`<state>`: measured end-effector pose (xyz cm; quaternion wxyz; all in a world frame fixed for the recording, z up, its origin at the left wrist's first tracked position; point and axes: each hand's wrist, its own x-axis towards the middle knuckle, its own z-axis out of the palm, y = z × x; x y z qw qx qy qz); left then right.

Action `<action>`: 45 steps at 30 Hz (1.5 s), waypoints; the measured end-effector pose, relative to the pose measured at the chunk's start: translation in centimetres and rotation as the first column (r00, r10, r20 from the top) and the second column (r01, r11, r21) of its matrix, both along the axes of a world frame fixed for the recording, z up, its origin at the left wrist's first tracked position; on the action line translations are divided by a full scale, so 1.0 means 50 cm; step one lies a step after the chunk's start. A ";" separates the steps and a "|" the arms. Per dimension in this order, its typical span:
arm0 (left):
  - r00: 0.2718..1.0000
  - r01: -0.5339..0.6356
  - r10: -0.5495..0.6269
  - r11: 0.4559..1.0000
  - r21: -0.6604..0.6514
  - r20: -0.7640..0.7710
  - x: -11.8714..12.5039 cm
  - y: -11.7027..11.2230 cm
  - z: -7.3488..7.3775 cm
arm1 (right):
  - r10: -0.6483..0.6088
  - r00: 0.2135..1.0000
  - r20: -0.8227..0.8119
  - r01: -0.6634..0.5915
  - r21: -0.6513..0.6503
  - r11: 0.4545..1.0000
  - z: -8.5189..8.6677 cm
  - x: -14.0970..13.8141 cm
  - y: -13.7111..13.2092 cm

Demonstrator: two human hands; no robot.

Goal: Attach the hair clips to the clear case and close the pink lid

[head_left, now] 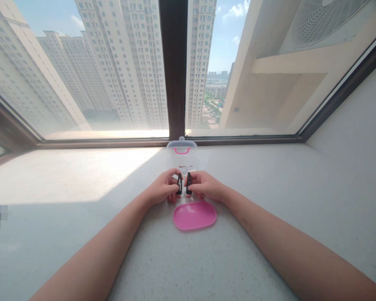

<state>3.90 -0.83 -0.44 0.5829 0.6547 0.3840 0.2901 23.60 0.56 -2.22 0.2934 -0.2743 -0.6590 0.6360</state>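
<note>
Two black snap hair clips are held upright side by side with a small gap between them. My left hand (166,186) pinches the left hair clip (179,183) between thumb and fingers. In the pinch of my right hand (207,184) is the right hair clip (189,182). Just below both hands lies a pink oval tray (194,216), with nothing on it. Behind the hands stands a clear plastic box (181,146) with a pink handle; its lower part is partly hidden, and small dark items show near its base.
The pale speckled windowsill (253,167) spreads to both sides, with a sunlit patch at the left. A dark window frame (175,75) borders it at the back, and a white wall (357,117) rises at the right. Tall buildings stand outside.
</note>
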 end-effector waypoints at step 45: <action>1.000 0.022 -0.022 1.000 0.017 -0.002 -0.001 0.000 0.002 | 0.012 1.000 0.012 -0.012 -0.010 1.000 0.002 0.000 -0.001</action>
